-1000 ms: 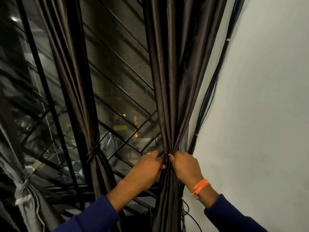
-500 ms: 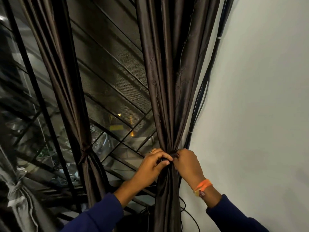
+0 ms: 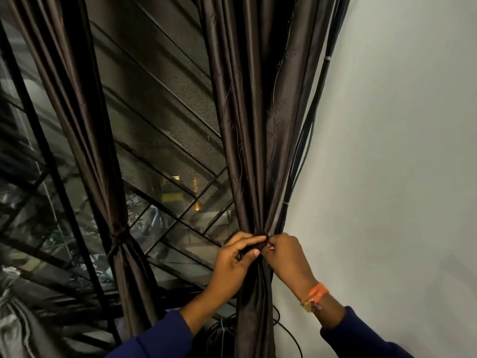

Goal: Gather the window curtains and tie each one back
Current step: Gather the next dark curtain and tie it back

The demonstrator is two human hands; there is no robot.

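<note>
Navy blue sleeves (image 3: 160,339); orange band (image 3: 315,295) on right wrist.

Single head-worn wide-angle cam, no second view, so no overlap. It sits close to the right curtain (image 3: 253,125), facing forward and tilted: window grille (image 3: 165,140) runs diagonally and verticals splay outward. Both hands enter from the bottom edge, near the lens. White wall (image 3: 400,151) fills the right side.

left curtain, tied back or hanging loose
Tied back: the left curtain is cinched into a narrow waist by a tie and flares below.
</note>
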